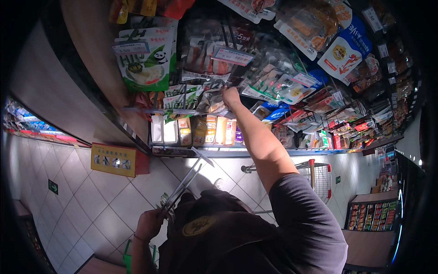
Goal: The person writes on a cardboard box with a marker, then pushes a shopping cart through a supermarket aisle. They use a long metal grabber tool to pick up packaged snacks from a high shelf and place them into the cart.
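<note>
My right hand (231,98) reaches up to the hanging display, its fingers curled against the edge of a clear snack packet (213,100); whether they grip it is unclear. Low at the left, my left hand (150,223) is closed around a metal display hook (187,176) with a flat plate at its far end. A small green and silver packet (165,199) is beside that hand, near the hook's lower end. Green and white panda pouches (147,65) hang left of my right hand, and clear packs of skewered snacks (208,61) hang above it.
Boxed goods (210,130) line the bottom shelf, whose edge (219,152) crosses the view. A red and yellow box (114,161) stands on the tiled floor (102,202) at left. A shopping cart (320,178) is at right, and part of a green basket (128,257) shows below my left hand.
</note>
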Tool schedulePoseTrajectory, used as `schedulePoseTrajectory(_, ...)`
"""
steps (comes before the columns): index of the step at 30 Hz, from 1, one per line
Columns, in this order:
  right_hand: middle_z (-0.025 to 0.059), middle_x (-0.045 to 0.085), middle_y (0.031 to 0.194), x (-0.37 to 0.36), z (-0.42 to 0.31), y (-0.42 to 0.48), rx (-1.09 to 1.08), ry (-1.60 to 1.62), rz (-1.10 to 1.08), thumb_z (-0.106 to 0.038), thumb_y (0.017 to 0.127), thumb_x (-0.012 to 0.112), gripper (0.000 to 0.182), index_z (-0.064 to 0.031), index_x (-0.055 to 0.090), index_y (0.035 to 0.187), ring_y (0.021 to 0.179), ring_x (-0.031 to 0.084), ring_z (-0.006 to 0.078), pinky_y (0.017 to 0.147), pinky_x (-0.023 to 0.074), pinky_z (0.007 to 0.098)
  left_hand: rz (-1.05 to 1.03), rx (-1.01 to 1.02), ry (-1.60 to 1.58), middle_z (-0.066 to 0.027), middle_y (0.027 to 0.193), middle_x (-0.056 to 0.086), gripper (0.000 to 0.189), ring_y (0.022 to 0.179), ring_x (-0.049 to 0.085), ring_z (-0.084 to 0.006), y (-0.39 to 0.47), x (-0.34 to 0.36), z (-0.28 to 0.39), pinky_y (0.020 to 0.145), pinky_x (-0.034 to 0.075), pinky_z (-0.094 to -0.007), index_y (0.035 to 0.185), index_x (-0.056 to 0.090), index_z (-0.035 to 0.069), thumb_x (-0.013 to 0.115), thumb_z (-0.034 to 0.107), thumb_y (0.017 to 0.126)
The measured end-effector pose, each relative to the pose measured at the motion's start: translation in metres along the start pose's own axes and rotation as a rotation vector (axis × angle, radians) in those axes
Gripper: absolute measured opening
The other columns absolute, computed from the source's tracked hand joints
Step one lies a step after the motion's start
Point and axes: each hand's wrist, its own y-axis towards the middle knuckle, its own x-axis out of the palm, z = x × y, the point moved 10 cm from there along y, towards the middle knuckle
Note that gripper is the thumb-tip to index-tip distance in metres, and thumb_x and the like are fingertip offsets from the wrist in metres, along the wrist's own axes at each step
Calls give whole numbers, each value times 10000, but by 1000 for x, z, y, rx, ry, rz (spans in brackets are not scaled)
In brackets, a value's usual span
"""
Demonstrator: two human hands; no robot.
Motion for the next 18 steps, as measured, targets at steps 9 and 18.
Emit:
schedulePoseTrajectory(9,297,699,1117,-15,-2,-13,-35,-233,155,-381,1021,495,481,36,732,1044,1103,666,444,953,533,513,5,5,-21,-143,693,674,301,685,692,-330,21,-7,12,661,537,-420,896,735,69,593,310,1006)
schedulePoseTrajectory(18,356,680,1051,-53,16,-1,-78,-278,168,-431,991,534,559,97,714,1015,1093,652,483,949,522,504,6,9,-88,-144,670,650,311,665,670,-338,32,3,-5,647,521,-434,897,732,63,589,319,1002)
